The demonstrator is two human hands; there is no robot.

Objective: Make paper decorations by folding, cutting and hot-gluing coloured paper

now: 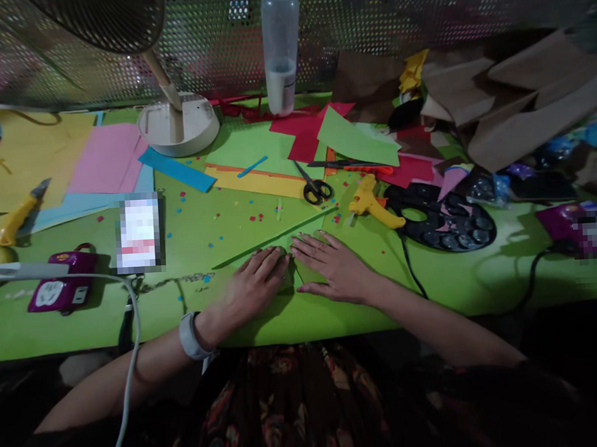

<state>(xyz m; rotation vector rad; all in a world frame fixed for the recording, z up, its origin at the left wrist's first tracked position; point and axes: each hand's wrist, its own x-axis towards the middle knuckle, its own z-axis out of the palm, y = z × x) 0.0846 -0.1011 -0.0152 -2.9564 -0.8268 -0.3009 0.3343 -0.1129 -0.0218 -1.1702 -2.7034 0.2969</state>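
Observation:
My left hand [259,282] lies palm down on a piece of green paper [274,239], fingers stretched out and close together; its thumb is hidden. Beside it my right hand [337,267] presses flat on the same paper, with fingers and thumb apart. The paper's far edge rises a little above the green table and runs slantwise beyond my fingertips. Its colour nearly matches the tabletop, so its near outline is hard to make out. Just past the right hand lie a yellow glue gun [372,203] and black-handled scissors [317,190].
Ahead are a blue paper strip [178,170], coloured sheets and a bottle [280,51]. A fan base [180,133], phone [139,232], purple box [64,282] and yellow cutter [25,211] stand left. At right are a black palette [443,216] and brown paper [512,99].

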